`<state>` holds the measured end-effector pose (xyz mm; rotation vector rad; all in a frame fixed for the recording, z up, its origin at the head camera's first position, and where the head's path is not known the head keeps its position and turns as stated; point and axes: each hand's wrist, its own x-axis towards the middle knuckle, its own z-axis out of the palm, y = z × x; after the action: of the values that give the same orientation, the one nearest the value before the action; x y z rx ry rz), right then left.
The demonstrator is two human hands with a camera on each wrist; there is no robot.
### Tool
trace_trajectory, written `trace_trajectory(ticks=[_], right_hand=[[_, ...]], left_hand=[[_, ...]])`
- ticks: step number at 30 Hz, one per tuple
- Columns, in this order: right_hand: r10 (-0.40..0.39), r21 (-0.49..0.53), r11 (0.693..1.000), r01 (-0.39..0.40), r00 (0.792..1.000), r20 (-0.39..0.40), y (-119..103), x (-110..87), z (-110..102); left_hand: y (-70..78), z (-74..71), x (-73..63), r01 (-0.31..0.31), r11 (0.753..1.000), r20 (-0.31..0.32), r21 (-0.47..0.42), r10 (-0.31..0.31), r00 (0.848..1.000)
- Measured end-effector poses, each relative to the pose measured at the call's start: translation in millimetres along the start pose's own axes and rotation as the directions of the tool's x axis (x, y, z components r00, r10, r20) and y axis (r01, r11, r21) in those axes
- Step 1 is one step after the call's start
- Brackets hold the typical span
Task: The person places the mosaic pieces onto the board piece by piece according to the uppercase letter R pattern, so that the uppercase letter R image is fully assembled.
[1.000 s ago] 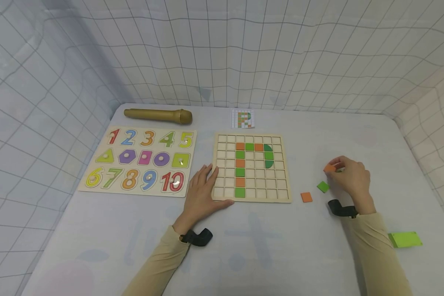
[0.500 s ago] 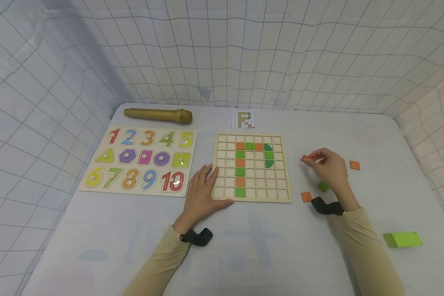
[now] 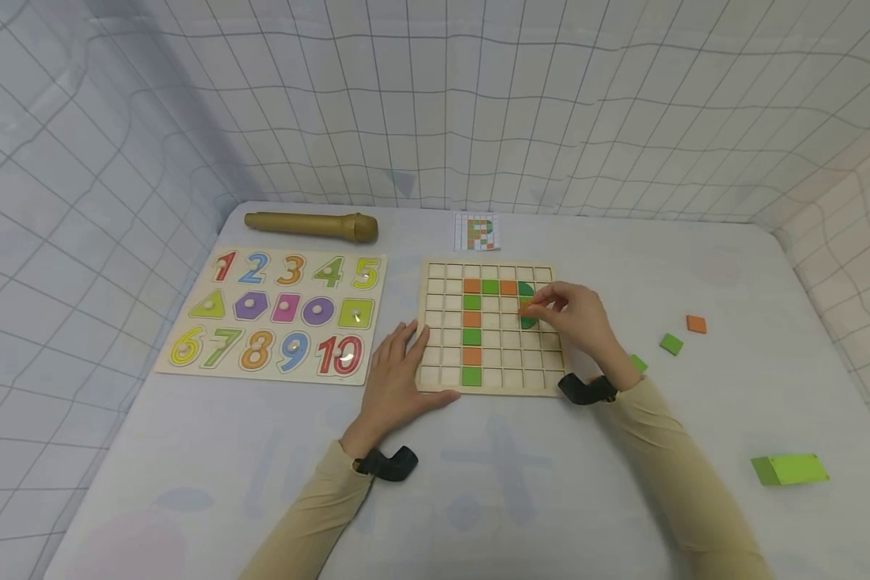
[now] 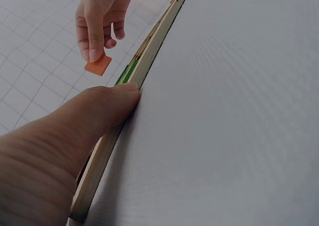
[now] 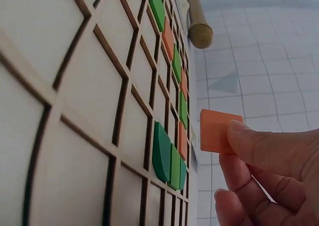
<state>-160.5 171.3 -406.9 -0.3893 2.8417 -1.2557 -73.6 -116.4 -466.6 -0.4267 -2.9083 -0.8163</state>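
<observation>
My right hand (image 3: 578, 318) pinches an orange square tile (image 5: 215, 131) between thumb and fingertips, held above the right part of the wooden grid board (image 3: 511, 393). In the left wrist view, a gap shows between that tile and the board. Orange and green squares line one column and part of a row, with dark green curved pieces (image 5: 160, 153) at the right. My left hand (image 3: 397, 379) rests at the board's lower left corner, fingers extended along the left side. Its thumb (image 4: 117, 99) presses on the front edge.
A small pattern card (image 3: 477, 232) lies behind the board. To the left are a number and shape puzzle (image 3: 271, 314) and a gold microphone (image 3: 312, 226). Loose green tiles (image 3: 671, 344) and an orange tile (image 3: 696, 324) lie right, with a bright green block (image 3: 790, 469) nearer.
My right hand has picked up an orange tile from the loose ones and carried it left, over the board. My left hand has stayed in place.
</observation>
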Motion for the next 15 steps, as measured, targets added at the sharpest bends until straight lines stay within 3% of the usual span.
trace_trajectory(ticks=[7,15], right_hand=[[-0.021,-0.06,0.998,0.025,0.998,0.056,-4.8,8.3,12.5],[0.015,-0.082,0.997,-0.005,0.992,0.126,-6.9,12.9,21.3]], left_hand=[[1.0,-0.5,0.4,0.002,1.0,0.002,0.003,-0.002,1.0],[1.4,-0.6,0.5,0.006,1.0,0.006,0.004,-0.006,1.0]])
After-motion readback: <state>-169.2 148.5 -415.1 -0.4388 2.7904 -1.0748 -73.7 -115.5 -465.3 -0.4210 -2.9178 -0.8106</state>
